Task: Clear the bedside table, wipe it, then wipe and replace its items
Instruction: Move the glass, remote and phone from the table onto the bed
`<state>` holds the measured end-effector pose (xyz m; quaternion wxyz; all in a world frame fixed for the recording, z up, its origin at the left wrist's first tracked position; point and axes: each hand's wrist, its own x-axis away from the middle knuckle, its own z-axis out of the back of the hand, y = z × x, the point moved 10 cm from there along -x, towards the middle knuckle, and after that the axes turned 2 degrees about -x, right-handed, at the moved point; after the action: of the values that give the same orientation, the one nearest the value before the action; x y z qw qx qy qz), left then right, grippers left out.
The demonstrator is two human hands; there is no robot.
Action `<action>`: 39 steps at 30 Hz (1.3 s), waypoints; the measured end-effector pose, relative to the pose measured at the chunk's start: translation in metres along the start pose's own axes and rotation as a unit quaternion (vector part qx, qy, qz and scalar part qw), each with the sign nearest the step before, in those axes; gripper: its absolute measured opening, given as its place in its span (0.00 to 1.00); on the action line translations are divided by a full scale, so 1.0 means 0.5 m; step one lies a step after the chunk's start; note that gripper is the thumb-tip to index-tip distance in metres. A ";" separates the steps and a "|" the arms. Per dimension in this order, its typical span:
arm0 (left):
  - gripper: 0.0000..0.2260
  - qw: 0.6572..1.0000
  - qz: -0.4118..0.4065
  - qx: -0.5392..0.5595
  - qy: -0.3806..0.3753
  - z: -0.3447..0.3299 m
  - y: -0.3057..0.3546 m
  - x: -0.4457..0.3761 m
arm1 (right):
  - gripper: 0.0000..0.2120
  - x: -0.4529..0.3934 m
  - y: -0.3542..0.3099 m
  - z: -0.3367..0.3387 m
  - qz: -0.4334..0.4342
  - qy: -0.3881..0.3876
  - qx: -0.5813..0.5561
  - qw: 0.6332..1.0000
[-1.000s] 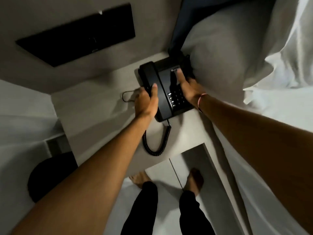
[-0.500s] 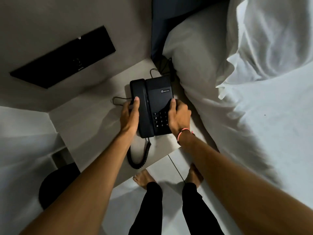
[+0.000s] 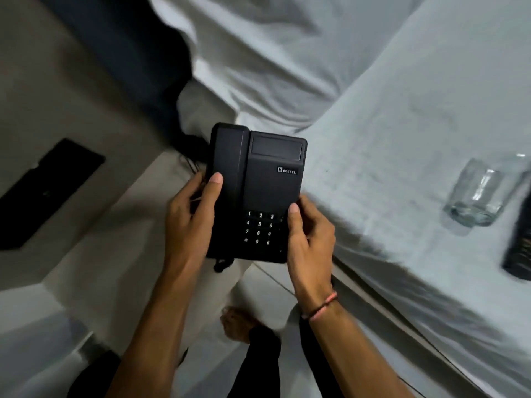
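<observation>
- Centre of the frame: a black plastic desk telephone (image 3: pixel 257 193) with its handset on the cradle and white keypad numbers is held up, clear of the pale bedside table (image 3: pixel 120 239) that shows at lower left.
- Left hand (image 3: pixel 189 222) clamps the handset side, thumb lying over the handset; right hand (image 3: pixel 309 234) clamps the opposite edge beside the keypad, thumb on top. Both are closed on the phone.
- To the right, the white bedsheet (image 3: pixel 402 139) already carries a clear drinking glass (image 3: pixel 477 193) lying on its side and a dark oblong object (image 3: pixel 520 248), too blurred to name, at the right edge.
- The step in hand appears to be clearing the table, with the phone headed for the bed.
- Doing it well: keep the thumb pressing the handset so it does not slide off its cradle, and hold the body level.
- A dark cord (image 3: pixel 221 264) hangs from the phone's lower edge, and wires trail near the table's back corner; watch for them pulling taut or snagging.
- Set it down flat on a smooth patch of sheet, well apart from the glass, since soft bedding could tip either.
</observation>
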<state>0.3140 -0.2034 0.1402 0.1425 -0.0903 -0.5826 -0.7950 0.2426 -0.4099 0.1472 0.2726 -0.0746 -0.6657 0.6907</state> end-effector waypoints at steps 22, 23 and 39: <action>0.19 0.961 -0.125 -0.191 -0.157 -0.592 0.269 -0.201 | 0.15 -0.350 -0.019 0.356 -0.089 0.138 0.029 0.986; 0.19 0.961 -0.130 -0.188 -0.159 -0.596 0.266 -0.202 | 0.14 -0.348 -0.019 0.357 -0.078 0.133 0.047 0.987; 0.22 0.900 -0.256 -0.338 0.097 -0.301 0.208 0.014 | 0.34 -0.204 -0.151 0.140 0.199 -0.116 0.303 0.925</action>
<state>0.3453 -0.3766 0.1900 -0.0497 0.0969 -0.2649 -0.9581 0.3168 -0.5229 0.2006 0.0601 -0.0387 -0.4230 0.9033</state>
